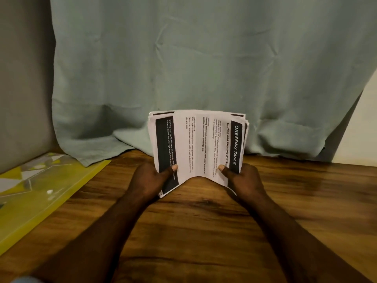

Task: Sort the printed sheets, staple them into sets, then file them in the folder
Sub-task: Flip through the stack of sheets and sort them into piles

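A stack of printed sheets stands on edge above the wooden table, bowed inward in the middle. The top page has black bands and the heading "DRESSING TABLE". My left hand grips the stack's left side, thumb on the front page. My right hand grips the right side the same way. A yellow translucent folder lies flat at the table's left edge, apart from both hands. No stapler shows in the head view.
A pale green cloth hangs behind the table and drapes onto its far edge. A grey wall is at the left. Bare wood lies between my forearms and to the right.
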